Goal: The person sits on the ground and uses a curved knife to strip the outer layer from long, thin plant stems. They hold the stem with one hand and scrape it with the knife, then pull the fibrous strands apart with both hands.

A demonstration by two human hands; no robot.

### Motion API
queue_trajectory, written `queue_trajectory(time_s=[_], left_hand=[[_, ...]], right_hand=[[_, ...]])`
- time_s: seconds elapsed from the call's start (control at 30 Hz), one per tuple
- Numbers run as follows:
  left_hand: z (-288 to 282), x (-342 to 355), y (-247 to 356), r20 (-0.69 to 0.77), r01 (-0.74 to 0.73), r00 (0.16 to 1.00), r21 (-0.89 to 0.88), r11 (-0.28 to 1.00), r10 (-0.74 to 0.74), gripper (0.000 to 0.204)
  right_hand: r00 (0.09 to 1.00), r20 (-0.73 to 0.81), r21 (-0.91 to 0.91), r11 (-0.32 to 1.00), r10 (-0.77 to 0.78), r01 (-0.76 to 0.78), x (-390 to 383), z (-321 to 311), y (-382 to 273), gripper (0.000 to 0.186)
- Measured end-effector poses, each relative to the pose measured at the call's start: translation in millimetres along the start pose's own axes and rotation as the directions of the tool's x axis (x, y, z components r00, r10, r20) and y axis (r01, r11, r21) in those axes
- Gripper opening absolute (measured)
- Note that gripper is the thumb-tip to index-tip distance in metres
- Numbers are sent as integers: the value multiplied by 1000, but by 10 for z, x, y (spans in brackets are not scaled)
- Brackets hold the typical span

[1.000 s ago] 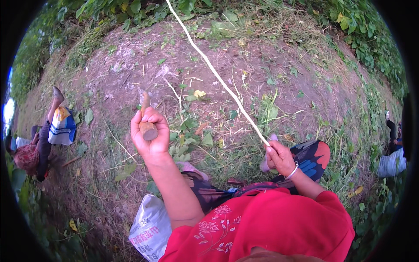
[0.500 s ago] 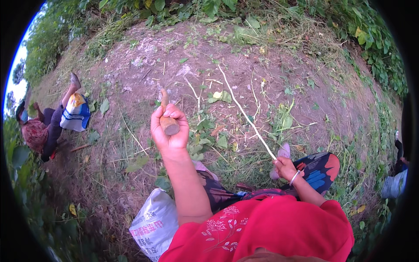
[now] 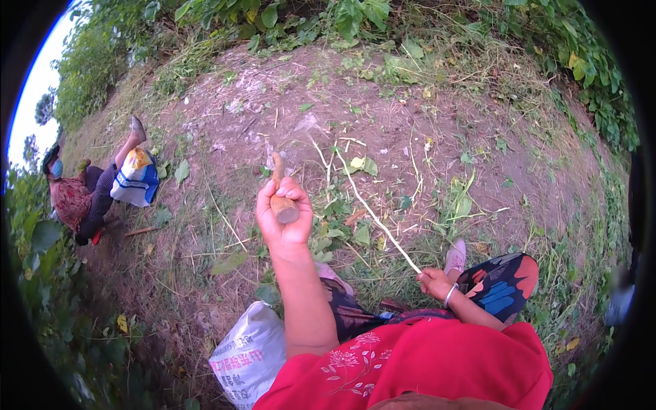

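My left hand (image 3: 288, 238) is raised over the ground, palm upward. Its fingers are closed round a short brown wooden handle (image 3: 284, 210), thick and flat at the near end, thinner and bent at the far end. No blade shows on it. At the right, near my knee, my right hand (image 3: 434, 283) grips the near end of a long, thin, pale stick (image 3: 380, 222). The stick slants away to the far left, its tip over the dirt, apart from my left hand. Whether the tip touches the ground I cannot tell.
A white woven sack (image 3: 254, 355) stands at my left side. Cut stems and leaves (image 3: 335, 225) litter the ground ahead. Another person (image 3: 75, 198) sits at the far left beside a blue and white bag (image 3: 137, 183). Leafy plants (image 3: 355, 14) border the far edge.
The view has shifted, so the ground and the left-hand handle appear further right and lower. My right hand has drawn nearer me and left, pulling the stick's tip back.
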State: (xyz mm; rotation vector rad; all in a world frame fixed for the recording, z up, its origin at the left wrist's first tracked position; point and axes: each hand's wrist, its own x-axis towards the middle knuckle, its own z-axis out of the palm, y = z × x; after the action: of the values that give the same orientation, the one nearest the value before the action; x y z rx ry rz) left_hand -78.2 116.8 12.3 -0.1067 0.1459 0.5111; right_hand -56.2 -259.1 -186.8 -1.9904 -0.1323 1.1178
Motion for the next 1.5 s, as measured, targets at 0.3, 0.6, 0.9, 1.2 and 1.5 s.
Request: queue_trajectory(time_s=[0.3, 0.6, 0.9, 1.2, 1.5], left_hand=[[27, 2, -57, -32, 10, 999, 2, 1000, -10, 55], [27, 20, -101, 28, 45, 999, 7, 999, -45, 59], [48, 6, -77, 15, 65, 998, -25, 998, -65, 64], [71, -10, -63, 21, 69, 997, -42, 997, -68, 66], [-12, 38, -12, -32, 69, 997, -63, 996, -71, 38]], right_hand=[[979, -184, 222, 967, -85, 126, 166, 4, -110, 22], [982, 22, 378, 908, 185, -180, 78, 38, -163, 21], [939, -258, 199, 939, -226, 281, 273, 10, -306, 23], [982, -106, 91, 981, -159, 169, -44, 109, 119, 23], [991, 88, 165, 980, 100, -113, -691, -288, -92, 22]])
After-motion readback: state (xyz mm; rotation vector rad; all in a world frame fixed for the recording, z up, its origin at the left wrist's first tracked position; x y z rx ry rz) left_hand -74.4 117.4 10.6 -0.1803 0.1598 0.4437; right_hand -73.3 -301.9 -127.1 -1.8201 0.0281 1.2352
